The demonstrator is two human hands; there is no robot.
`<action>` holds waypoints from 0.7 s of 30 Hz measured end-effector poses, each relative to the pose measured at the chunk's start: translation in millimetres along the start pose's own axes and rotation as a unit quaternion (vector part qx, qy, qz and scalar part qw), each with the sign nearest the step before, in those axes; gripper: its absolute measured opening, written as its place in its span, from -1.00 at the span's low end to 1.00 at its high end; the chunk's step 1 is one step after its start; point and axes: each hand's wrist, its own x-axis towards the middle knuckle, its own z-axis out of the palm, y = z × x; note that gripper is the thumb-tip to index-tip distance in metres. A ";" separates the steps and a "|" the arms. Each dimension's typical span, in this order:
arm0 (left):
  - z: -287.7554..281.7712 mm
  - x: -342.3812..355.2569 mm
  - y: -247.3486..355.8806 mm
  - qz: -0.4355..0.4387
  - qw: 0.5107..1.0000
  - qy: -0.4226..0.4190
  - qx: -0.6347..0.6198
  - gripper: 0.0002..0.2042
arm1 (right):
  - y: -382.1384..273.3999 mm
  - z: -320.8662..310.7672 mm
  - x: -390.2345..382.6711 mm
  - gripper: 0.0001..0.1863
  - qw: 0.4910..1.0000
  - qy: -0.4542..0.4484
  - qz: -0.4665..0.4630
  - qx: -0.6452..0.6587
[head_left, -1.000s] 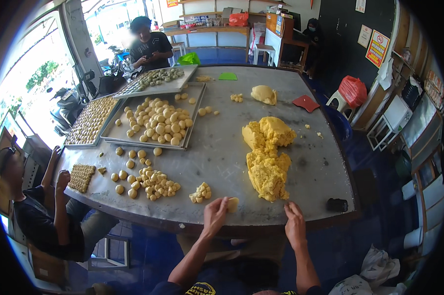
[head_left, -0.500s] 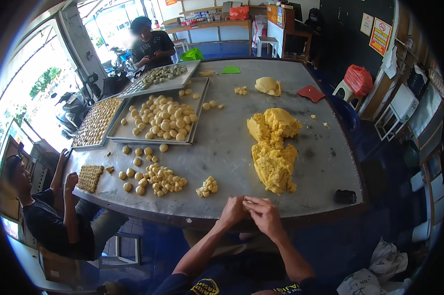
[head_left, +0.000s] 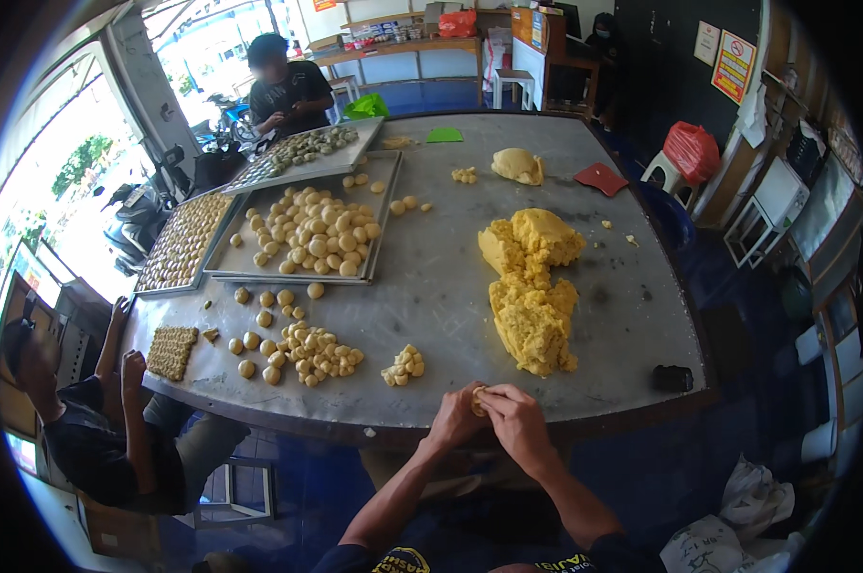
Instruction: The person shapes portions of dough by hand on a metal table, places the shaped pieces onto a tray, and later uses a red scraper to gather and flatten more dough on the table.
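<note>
Pinching a small, round piece of pale dough [head_left: 479, 402] over the near edge of a broad grey metal table [head_left: 431, 306]

Gripping its edge with the bunched fingertips of the right hand [head_left: 518, 417]; cupping it from the other side with the curled fingers of the left hand [head_left: 452, 420]; cannot tell the exact lie of the left fingertips, partly hidden; just beyond the hands, to the left, a small heap of pale dough lumps [head_left: 404, 366]; farther left, a larger pile of pale, rounded dough pieces [head_left: 319, 353], then a flat, rectangular slab of brownish pieces [head_left: 171, 352]; right of centre, a big, crumbly, bright-yellow mass of dough [head_left: 534, 296]; toward the far side, a smooth, cream-coloured dough lump [head_left: 517, 166], a flat red sheet-like piece [head_left: 600, 179] and a flat, bright-green rectangle [head_left: 445, 136]; at the near right corner, a small black object [head_left: 673, 379]; on the left half, a shallow silver metal tray [head_left: 229, 259] of cream-coloured balls, partly under a second pale metal tray [head_left: 357, 156] of grey-green pieces; all around, a glossy dark-blue floor [head_left: 431, 93]; at the left edge, a seated person in dark clothes [head_left: 116, 430]; behind the trays, another person in a black shirt [head_left: 293, 95]; to the right, a shiny red plastic bag [head_left: 692, 153] on a white stool [head_left: 658, 172]; at the back, a black wall [head_left: 680, 67]
</note>
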 end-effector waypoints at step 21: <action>11.0 -4.3 -3.4 0.089 0.996 0.002 0.005 -0.85 | 44.1 0.6 -3.9 -0.59 0.994 0.023 0.110 -0.004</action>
